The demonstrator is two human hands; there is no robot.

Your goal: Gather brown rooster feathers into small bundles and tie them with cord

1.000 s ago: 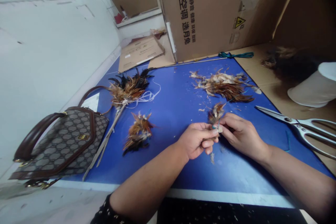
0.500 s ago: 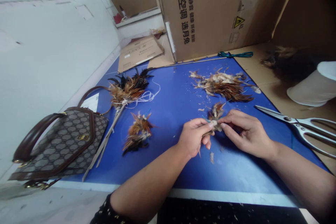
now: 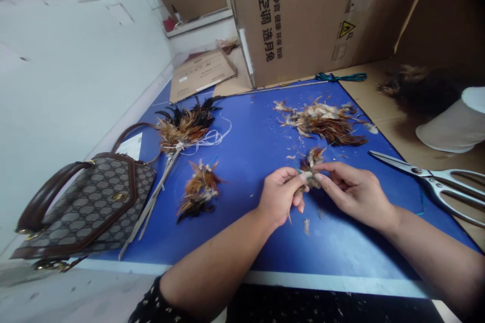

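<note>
Between my two hands is a small bunch of feathers, brown at the top with pale fluffy quill ends. My left hand is closed on it, the thumb pressing the pale part. From the other side my right hand pinches the same pale fluff between thumb and forefinger. A bit of blue thread or feather shows by my left fingertips. Just beyond lies a pile of loose brown and cream feathers. Left of my hands rests a separate small feather bunch, orange-brown and black.
Silver scissors lie open at the right, near a white cylinder. On the left are a patterned handbag and a feather bundle on sticks with white string. A large cardboard box stands behind, teal cord at its foot.
My right fingers have shifted slightly left and up over the pale fluff, covering more of it. My left hand has kept its grip; the view has moved very slightly.
</note>
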